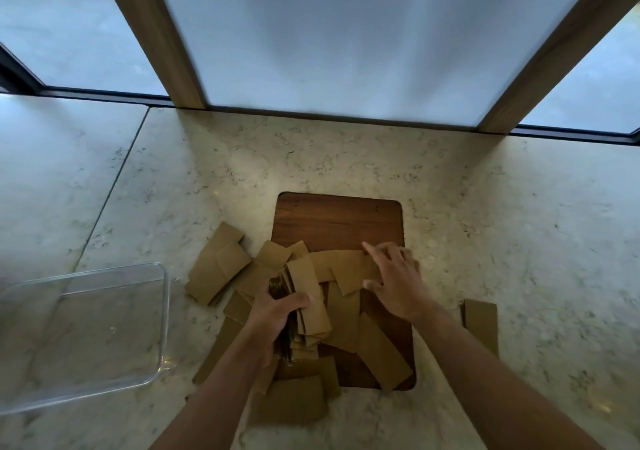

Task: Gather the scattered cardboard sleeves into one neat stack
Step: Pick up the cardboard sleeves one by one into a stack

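Sleeves [341, 297] lie strewn over the board [337, 223] and counter [485, 207]; loose ones nearest, at 6 o'clock. Left hand [277, 314] is clamped on a bundle [304, 311] held on edge, thumb across its top sleeve. Right hand [398, 281], fingers spread flat, presses a loose sleeve at 1 o'clock. Best, I judge: slide that sleeve toward the bundle, match long edges, tuck it on top, then tap the bundle square on the board. Grip firm, or it fans. One stray [479, 321] sits well apart at 3 o'clock; two [216, 266] at 10. Empty tub [162, 311] at 9.
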Available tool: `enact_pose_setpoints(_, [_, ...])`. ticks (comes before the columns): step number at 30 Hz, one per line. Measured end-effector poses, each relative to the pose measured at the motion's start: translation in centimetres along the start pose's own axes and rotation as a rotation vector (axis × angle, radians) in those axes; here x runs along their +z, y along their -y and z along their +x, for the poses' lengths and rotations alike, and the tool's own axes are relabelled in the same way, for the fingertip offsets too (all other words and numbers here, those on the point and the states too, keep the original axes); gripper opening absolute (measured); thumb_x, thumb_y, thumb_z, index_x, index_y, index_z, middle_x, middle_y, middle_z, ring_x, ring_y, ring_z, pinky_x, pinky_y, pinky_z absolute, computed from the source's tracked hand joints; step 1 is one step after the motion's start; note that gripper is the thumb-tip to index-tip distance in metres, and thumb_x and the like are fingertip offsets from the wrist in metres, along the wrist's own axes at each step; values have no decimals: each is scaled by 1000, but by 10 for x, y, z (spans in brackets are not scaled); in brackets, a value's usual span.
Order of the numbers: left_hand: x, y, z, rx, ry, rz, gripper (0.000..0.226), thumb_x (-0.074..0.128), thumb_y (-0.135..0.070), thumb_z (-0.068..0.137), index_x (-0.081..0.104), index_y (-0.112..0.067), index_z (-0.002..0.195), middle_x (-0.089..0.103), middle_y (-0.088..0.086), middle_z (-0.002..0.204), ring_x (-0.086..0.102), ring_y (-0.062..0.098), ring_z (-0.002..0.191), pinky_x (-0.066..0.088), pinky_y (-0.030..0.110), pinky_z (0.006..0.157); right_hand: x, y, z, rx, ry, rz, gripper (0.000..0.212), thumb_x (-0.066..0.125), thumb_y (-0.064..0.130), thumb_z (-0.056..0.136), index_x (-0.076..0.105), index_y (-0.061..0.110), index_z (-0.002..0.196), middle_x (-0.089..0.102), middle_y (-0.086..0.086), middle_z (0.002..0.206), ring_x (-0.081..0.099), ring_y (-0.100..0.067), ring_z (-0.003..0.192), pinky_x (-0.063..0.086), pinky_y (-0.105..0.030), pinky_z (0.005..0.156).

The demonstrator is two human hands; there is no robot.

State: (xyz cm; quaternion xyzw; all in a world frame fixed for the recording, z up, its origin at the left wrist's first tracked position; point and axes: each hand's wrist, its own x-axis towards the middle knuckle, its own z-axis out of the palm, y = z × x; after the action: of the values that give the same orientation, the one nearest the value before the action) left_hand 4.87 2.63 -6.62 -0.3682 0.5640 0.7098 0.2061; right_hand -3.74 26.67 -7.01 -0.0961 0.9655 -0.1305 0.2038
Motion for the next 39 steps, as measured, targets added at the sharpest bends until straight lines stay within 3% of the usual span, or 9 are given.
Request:
enact_pose_setpoints(5, [-3, 0, 2, 29, -11, -18, 55, 95, -28, 71, 65, -35, 116, 83, 3, 100, 82, 19, 82, 64, 30, 61, -16, -28, -2, 133, -89, 389, 17, 63, 35, 98, 70, 21, 104, 67, 5, 98, 62, -13, 88, 48, -23, 71])
enact_pose_setpoints(8, [12, -2, 2, 41, -6, -57, 43, 95, -32, 73, 69, -56, 97, 81, -14, 84, 78, 7, 73, 61, 22, 53, -12, 4, -20, 185, -22, 920, 26, 58, 31, 102, 75, 30, 83, 72, 11, 75, 67, -7, 68, 51, -17, 57])
enact_pose_setpoints(11, [24, -1, 3, 71, -27, -58, 41, 97, -40, 70, 70, -63, 90, 82, -10, 85, 79, 13, 75, 64, 29, 56, 9, 46, -30, 196, 125, 1014, 32, 52, 34, 104, 78, 30, 86, 76, 9, 78, 73, -7, 72, 55, -19, 59])
enact_pose_setpoints(16, [3, 2, 5, 51, -100, -89, 60, 95, -22, 72, 70, -25, 126, 84, 6, 93, 82, 27, 82, 66, 37, 61, -1, 51, -4, 241, 126, 1119, 32, 51, 32, 105, 80, 21, 96, 75, -6, 103, 69, -27, 101, 55, -45, 93])
enact_pose_setpoints(24, [-4, -5, -2, 39, -115, -159, 48, 89, -12, 79, 68, -10, 121, 82, 9, 84, 81, 24, 68, 61, 31, 51, 18, 70, -9, 8, 171, 727, 23, 54, 53, 98, 73, 39, 96, 71, 13, 82, 68, -4, 73, 44, -12, 62])
enact_pose_setpoints(27, [-10, -4, 0, 30, -135, -139, 38, 85, -12, 80, 70, -12, 114, 81, 15, 92, 81, 28, 71, 63, 35, 56, 11, 54, 12, -18, -189, 351, 33, 57, 37, 101, 62, 24, 131, 57, -2, 124, 55, -16, 114, 43, -22, 93])
enact_pose_setpoints(31, [-16, -6, 1, 74, -140, -129, 39, 85, -12, 80, 68, -28, 111, 80, 9, 95, 80, 26, 80, 62, 31, 53, 8, 47, 29, -95, -2, -63, 58, 71, 49, 87, 52, 27, 137, 42, 0, 137, 39, -22, 128, 35, -41, 106])
enact_pose_setpoints(36, [-18, -9, -1, 121, -91, -138, 55, 86, -12, 81, 64, -38, 124, 78, 11, 107, 79, 30, 91, 67, 42, 67, -10, 33, 24, 274, -291, 604, 25, 73, 32, 89, 64, 19, 107, 68, 1, 102, 58, 0, 77, 44, -11, 54])
enact_pose_setpoints(39, [-11, -10, -2, 137, -61, -157, 53, 89, -12, 78, 66, -41, 116, 79, 7, 103, 81, 22, 79, 65, 35, 59, -8, 56, 0, 503, -316, 1079, 19, 71, 37, 90, 66, 25, 104, 70, 0, 106, 62, -5, 86, 47, -21, 62])
